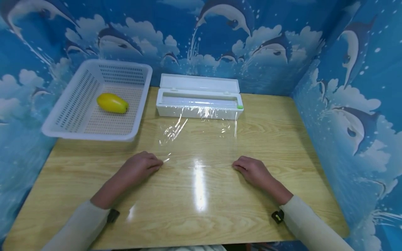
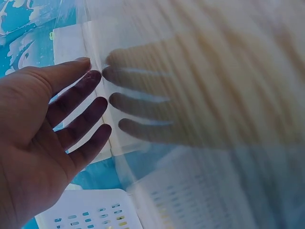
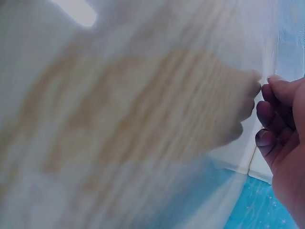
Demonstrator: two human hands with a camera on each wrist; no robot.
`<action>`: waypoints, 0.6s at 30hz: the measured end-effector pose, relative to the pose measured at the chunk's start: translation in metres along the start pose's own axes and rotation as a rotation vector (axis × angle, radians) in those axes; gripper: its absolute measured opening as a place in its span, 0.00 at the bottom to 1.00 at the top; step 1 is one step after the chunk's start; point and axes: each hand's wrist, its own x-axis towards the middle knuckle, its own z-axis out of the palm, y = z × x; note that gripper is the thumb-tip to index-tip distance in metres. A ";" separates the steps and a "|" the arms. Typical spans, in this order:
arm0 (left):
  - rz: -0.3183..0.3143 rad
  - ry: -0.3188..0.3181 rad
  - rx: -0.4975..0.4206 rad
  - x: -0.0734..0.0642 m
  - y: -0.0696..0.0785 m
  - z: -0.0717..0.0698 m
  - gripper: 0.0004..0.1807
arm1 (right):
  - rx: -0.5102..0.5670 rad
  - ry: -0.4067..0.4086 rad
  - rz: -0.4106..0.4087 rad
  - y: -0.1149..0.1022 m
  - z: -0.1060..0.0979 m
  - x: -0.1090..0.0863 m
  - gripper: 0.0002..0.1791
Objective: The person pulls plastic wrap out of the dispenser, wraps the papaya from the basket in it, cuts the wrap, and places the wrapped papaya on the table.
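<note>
A thin sheet of clear cling film (image 1: 198, 139) stretches toward the person from a white dispenser box (image 1: 169, 112), whose lid (image 1: 199, 83) stands raised. Inside the box lies a roll (image 1: 199, 101). My left hand (image 1: 142, 166) pinches the sheet's near left corner. In the left wrist view the thumb and index fingertip meet there, and the other fingers are fairly straight. At the near right corner my right hand (image 1: 252, 170) pinches the film between thumb and index finger, its other fingers curled. Both hands are low over the table; whether they touch it, I cannot tell.
A white perforated plastic basket (image 1: 142, 101) stands at the back left, with a yellow oblong fruit or vegetable (image 1: 112, 103) in it. A small green piece (image 1: 240, 107) sits on the box's right end. Dolphin-print walls (image 1: 194, 42) border the wooden table (image 1: 270, 139).
</note>
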 end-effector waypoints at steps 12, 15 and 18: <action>0.039 0.044 0.056 0.001 -0.001 0.001 0.04 | -0.076 -0.037 -0.032 -0.002 -0.002 0.005 0.03; 0.037 0.045 0.054 0.001 0.000 0.000 0.03 | -0.082 -0.056 -0.031 -0.004 -0.003 0.005 0.03; 0.043 0.055 0.058 0.000 0.001 0.000 0.03 | -0.083 -0.071 -0.030 -0.005 -0.004 0.006 0.02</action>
